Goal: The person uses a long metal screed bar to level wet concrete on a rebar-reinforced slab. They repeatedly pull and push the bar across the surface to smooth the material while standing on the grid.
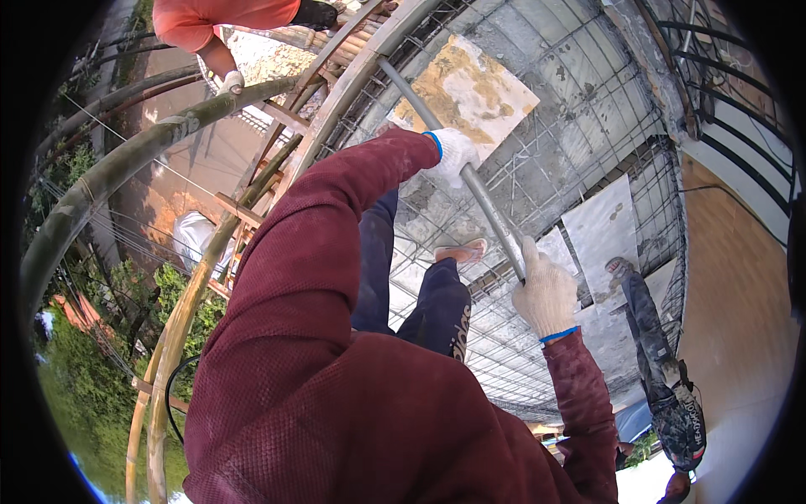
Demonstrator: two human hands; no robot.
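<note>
A grey metal pipe (494, 212) runs slantwise in front of me over a mesh of steel bars. My left hand (457, 155), in a white knit glove with a blue cuff, is closed around its middle. Lower down, my right hand (546, 292) in a matching glove grips the near end. The pipe's far end reaches the concrete form edge (357, 80) at the upper left. Beneath the far half lies a pale, yellow-stained board (470, 97).
Steel mesh (520, 361) covers the deck underfoot, with white boards (603, 231) on it. Bamboo poles (180, 130) and a drop lie beyond the left edge. A person in orange (222, 13) is at upper left, another in dark clothes (651, 336) at right. Black railings (739, 109) stand upper right.
</note>
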